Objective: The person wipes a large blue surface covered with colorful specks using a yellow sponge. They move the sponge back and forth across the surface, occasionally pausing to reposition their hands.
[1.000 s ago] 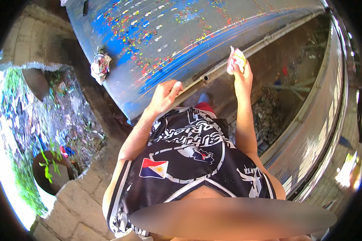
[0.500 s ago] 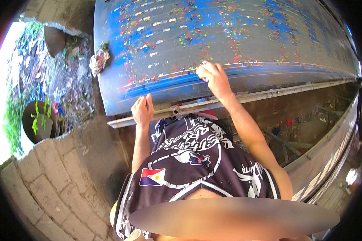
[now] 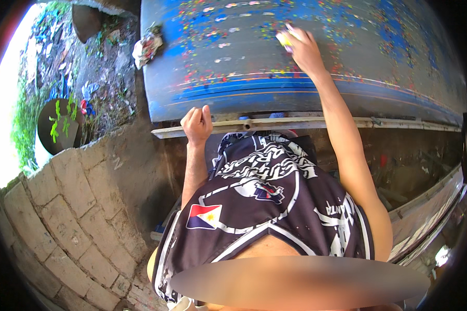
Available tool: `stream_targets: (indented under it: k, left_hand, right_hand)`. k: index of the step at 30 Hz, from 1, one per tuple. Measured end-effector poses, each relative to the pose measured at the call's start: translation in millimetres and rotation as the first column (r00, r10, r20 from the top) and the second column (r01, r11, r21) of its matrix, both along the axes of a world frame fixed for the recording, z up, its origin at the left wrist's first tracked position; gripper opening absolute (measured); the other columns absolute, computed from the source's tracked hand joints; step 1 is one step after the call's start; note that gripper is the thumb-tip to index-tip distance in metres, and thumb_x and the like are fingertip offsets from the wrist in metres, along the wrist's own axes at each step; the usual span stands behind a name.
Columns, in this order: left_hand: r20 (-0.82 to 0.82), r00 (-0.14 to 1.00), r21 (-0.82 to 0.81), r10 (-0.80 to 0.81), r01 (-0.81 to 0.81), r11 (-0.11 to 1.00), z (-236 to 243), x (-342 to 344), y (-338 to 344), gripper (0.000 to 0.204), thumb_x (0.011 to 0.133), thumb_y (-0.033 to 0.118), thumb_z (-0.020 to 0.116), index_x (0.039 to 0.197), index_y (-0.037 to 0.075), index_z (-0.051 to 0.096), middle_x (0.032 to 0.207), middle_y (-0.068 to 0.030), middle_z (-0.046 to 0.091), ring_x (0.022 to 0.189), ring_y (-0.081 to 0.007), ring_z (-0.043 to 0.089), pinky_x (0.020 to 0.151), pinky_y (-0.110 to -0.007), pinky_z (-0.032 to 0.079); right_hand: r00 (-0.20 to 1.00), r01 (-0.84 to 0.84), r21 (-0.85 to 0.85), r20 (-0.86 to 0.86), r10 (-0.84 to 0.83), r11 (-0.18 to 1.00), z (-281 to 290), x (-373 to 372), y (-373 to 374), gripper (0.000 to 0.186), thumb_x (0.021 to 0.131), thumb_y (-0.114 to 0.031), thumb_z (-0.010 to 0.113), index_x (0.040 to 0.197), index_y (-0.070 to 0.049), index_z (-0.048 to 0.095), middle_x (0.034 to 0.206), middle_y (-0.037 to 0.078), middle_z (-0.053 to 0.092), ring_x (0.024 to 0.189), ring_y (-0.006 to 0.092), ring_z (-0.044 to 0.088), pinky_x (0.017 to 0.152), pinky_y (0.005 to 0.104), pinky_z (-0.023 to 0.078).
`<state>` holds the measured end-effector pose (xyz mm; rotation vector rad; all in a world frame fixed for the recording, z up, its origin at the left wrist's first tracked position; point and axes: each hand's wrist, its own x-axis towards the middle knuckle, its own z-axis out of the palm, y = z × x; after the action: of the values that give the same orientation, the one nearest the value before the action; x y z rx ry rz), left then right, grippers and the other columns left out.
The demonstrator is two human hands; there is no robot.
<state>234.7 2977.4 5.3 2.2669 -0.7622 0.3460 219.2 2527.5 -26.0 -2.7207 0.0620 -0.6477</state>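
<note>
A long table top (image 3: 254, 57) is smeared with blue and grey paint and covered in many small coloured specks and pale marks. Over its middle, my right hand (image 3: 303, 49) grips a crumpled pale wad with yellow and pink on it (image 3: 285, 41), at or just above the surface. Beside the near edge, toward the left, my left hand (image 3: 196, 124) is curled closed, its palm and anything inside hidden. A crumpled, stained cloth (image 3: 148, 46) lies on the left end of the top.
A pale rail (image 3: 290, 124) runs along the near edge, above a dark cavity. To the left are uneven stone paving (image 3: 72, 217), littered ground with greenery and a dark round container with a plant (image 3: 49, 119). A long metal panel (image 3: 430, 202) lies to the right.
My right hand has reached from beside the rail out over the table's middle with the wad. My left hand stays curled near the edge. The view has turned, levelling the table across the picture.
</note>
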Motion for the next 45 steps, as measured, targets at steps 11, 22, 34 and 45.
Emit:
stream_targets:
  k: [11,22,34,45]
  left_hand:
    - [0.121,0.993,-0.07,0.013,-0.005,0.998,-9,42,63,0.046,0.098,0.004,0.076,0.065,0.009,0.044,0.059,-0.0077,0.041,0.048,-0.0293,0.045,0.047,-0.043,0.034]
    - [0.079,0.993,-0.17,0.086,-0.071,0.983,-9,41,71,0.046,0.095,-0.002,0.076,0.064,0.007,0.043,0.058,-0.0087,0.04,0.047,-0.0292,0.044,0.047,-0.043,0.033]
    - [0.098,0.995,-0.223,-0.008,0.03,0.974,-9,43,73,0.048,0.094,0.002,0.078,0.063,0.01,0.042,0.057,-0.0058,0.039,0.046,-0.0264,0.044,0.047,-0.04,0.035]
    - [-0.79,0.59,-0.455,-0.168,-0.38,0.806,23,77,70,0.044,0.113,0.026,0.068,0.078,-0.001,0.068,0.065,-0.0025,0.06,0.062,-0.0065,0.051,0.055,-0.032,0.04]
  right_hand:
    - [0.942,-0.281,0.075,-0.171,0.29,0.957,22,-71,109,0.047,0.09,0.003,0.066,0.133,-0.011,0.078,0.146,0.02,0.065,0.129,0.0415,0.062,0.113,0.0509,0.051]
    - [0.766,-0.636,0.111,-0.035,0.642,0.764,9,131,361,0.029,0.103,-0.022,0.064,0.126,-0.014,0.08,0.139,0.021,0.07,0.13,0.0378,0.066,0.113,0.0484,0.054]
    - [0.953,0.025,0.099,-0.303,0.006,0.995,33,-51,116,0.061,0.087,0.012,0.057,0.139,-0.012,0.078,0.145,0.018,0.068,0.135,0.0413,0.062,0.12,0.0484,0.047]
    - [0.896,-0.396,0.156,-0.149,0.418,0.905,31,26,234,0.052,0.085,0.007,0.067,0.133,-0.01,0.077,0.128,0.013,0.076,0.121,0.0339,0.072,0.104,0.0439,0.06]
